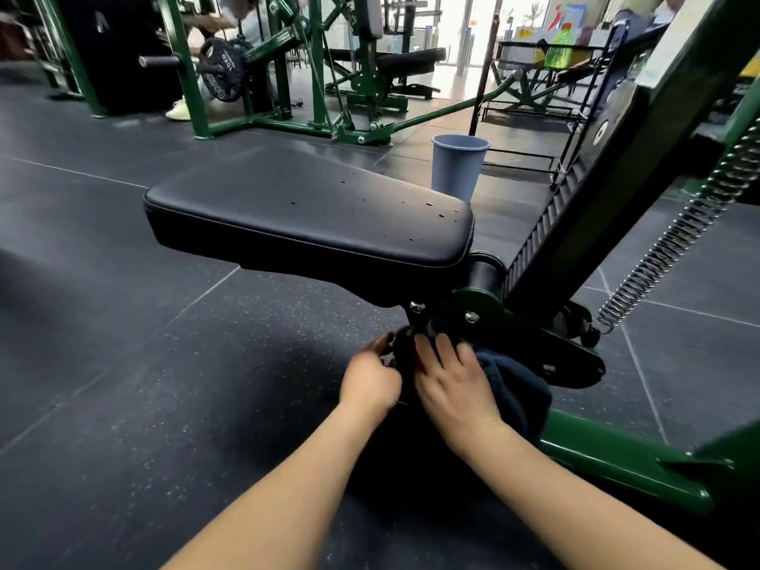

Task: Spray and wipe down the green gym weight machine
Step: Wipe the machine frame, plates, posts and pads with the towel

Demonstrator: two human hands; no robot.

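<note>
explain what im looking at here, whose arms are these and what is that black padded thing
This is one picture from a camera worn on a person's head, looking down at their own arms. They crouch beside a green gym machine. The black padded thing is its seat, dotted with small droplets or specks. Under the seat, the right hand presses a dark cloth against the black hinge plate, and the left hand grips the hardware beside it. A grey bin stands on the floor behind the seat.

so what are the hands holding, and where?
Right hand presses a dark cloth flat against the hinge bracket under the seat. Left hand curls round a dark part beside it; exactly which part cannot be told.
</note>
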